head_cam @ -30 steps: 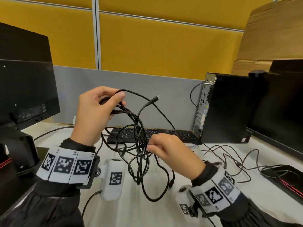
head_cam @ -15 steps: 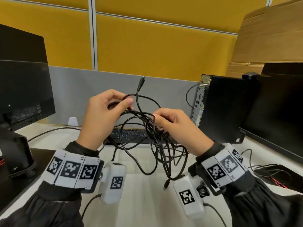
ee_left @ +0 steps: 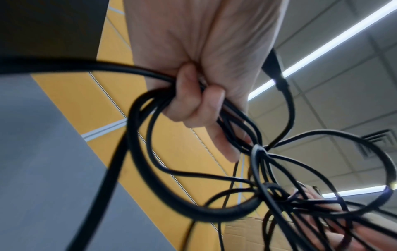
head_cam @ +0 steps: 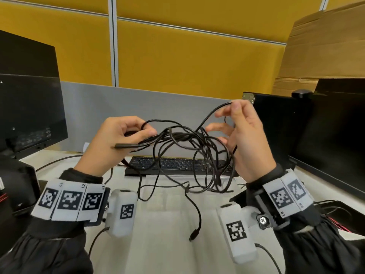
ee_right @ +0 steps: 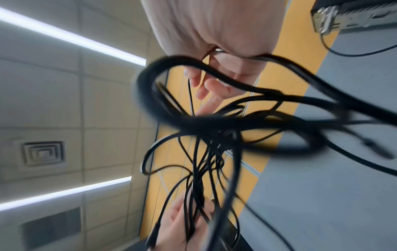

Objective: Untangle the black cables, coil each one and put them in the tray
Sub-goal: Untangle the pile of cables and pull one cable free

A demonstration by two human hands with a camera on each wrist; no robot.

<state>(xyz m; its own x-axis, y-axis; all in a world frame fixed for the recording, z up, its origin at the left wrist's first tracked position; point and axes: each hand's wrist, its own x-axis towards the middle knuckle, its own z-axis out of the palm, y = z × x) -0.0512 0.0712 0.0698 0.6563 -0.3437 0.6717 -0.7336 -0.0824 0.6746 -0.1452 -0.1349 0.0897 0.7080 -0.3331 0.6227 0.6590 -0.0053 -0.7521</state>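
A tangle of thin black cables (head_cam: 189, 149) hangs in the air between my two hands, above the desk. My left hand (head_cam: 146, 129) grips a bunch of loops between thumb and curled fingers (ee_left: 193, 101), and a plug (head_cam: 126, 145) sticks out beside the thumb. My right hand (head_cam: 231, 109) is raised at the right and pinches one strand at its top, its other fingers (ee_right: 210, 84) spread. More loops (ee_right: 214, 127) drape round that hand. One loose plug end (head_cam: 194, 234) dangles low. A pale shallow tray (head_cam: 169, 198) seems to lie on the desk under the tangle.
A black keyboard (head_cam: 177, 165) lies behind the tangle. A monitor (head_cam: 29, 105) stands at the left, with a PC tower (head_cam: 276, 125) and a second monitor (head_cam: 335, 135) at the right. Other cables (head_cam: 335, 208) lie on the desk at the right. Cardboard (head_cam: 325, 46) leans behind.
My right hand has risen and gone to the right, drawing one strand up out of the tangle. The left hand keeps its hold. A plug end now hangs lower over the desk.
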